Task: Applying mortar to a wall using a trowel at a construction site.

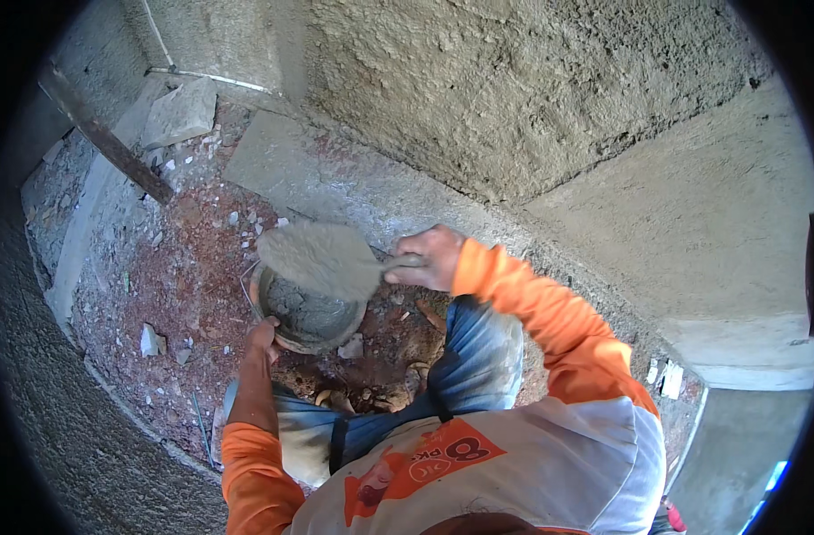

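Note:
My right hand (429,259) is closed round the handle of a trowel (322,259), whose broad blade is coated in grey mortar. The blade hangs over the far part of a round bucket (358,319) and hides some of its rim. Wet grey mortar (304,308) lies inside the bucket. At the bucket's near left rim my left hand (264,337) grips the edge, thumb uppermost. Its other fingers are mostly out of sight. A thin wire handle (244,283) shows at the bucket's left side.
Rough wet plaster (532,89) covers the wall ahead, with a smoother wall section (692,223) to its right. A wooden post (108,138) leans at far left near a pale block (182,113). Rubble (152,341) is scattered over the reddish floor (193,232). My knees flank the bucket's near side.

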Demonstrator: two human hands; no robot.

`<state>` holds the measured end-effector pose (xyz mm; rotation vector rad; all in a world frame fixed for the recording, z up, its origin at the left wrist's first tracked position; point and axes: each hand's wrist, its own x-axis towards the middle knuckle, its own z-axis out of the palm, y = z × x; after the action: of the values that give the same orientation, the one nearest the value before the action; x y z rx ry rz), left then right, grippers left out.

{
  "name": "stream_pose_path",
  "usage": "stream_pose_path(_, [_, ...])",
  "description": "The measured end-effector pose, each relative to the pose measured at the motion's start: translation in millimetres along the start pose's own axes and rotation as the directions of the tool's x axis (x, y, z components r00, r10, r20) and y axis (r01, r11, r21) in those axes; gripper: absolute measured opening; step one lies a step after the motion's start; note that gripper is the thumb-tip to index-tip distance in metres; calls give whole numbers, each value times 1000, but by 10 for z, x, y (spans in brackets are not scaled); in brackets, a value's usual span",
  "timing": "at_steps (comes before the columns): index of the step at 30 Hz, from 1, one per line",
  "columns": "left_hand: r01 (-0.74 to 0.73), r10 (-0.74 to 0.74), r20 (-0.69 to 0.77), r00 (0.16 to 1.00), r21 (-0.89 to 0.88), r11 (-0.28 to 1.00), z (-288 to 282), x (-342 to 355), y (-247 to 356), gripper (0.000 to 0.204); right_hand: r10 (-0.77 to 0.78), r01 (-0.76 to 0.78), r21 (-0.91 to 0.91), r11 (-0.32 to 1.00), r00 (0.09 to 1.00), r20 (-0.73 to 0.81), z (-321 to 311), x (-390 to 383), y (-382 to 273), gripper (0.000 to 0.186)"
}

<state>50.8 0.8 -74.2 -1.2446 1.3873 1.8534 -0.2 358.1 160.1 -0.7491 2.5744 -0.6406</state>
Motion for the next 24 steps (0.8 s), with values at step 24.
stream_pose_path(24, [-32,54,-213,976,106,994,899,-3787,736,13,354,-243,-473,847,922,159,-1568,-653,-1204,26])
